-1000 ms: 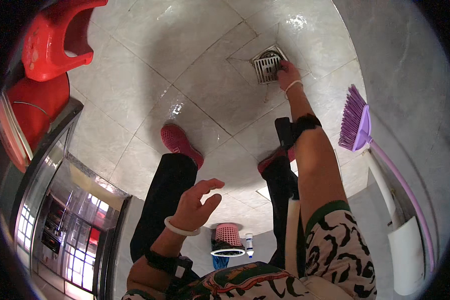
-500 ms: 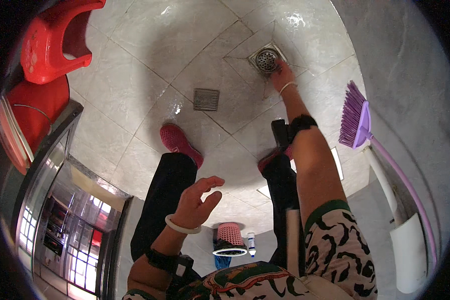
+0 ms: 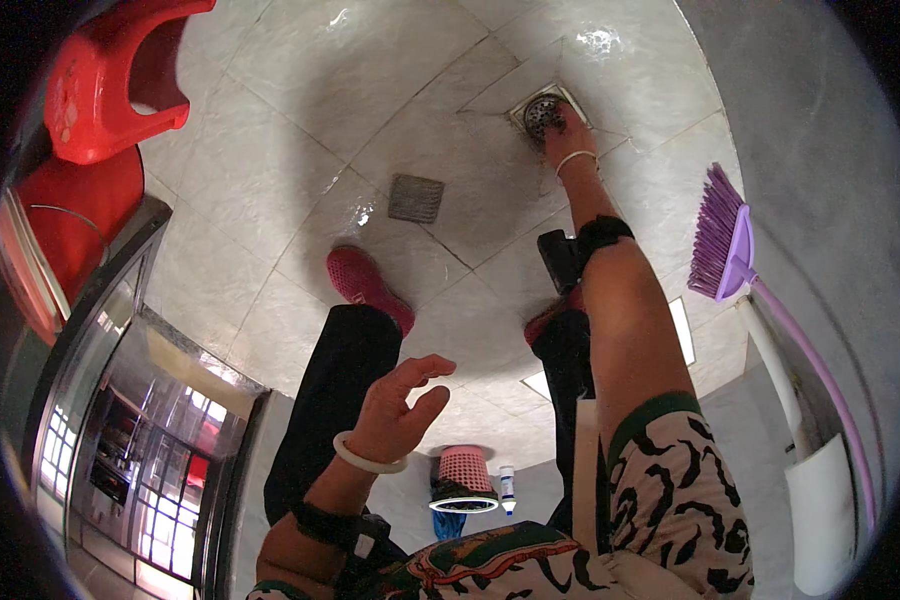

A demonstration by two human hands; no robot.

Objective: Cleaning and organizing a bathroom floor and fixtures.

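Observation:
At the far right of the floor, my right hand point(image 3: 568, 140) reaches down to a round metal drain strainer point(image 3: 541, 117). Its fingers are bent over the strainer's right edge and seem to grip it; the fingertips are partly hidden. Around the strainer is the square drain frame point(image 3: 582, 118) set in the tiles. A square grey drain cover point(image 3: 416, 198) lies flat on the floor, nearer and to the left. My left hand point(image 3: 398, 410) hangs above my left knee, holding nothing, with thumb and curved fingers apart.
A red plastic stool point(image 3: 85, 105) stands at the far left. A purple broom point(image 3: 735, 250) leans by the right wall, beside a white toilet brush holder point(image 3: 820, 510). Behind my feet are a pink basket bin point(image 3: 463, 468) and a white bottle point(image 3: 508, 487). My pink shoes point(image 3: 365, 285) flank the floor between.
My right hand has moved further over the strainer, its fingers now across the right edge. The strainer seems slightly shifted left within its frame. My left hand keeps its pose.

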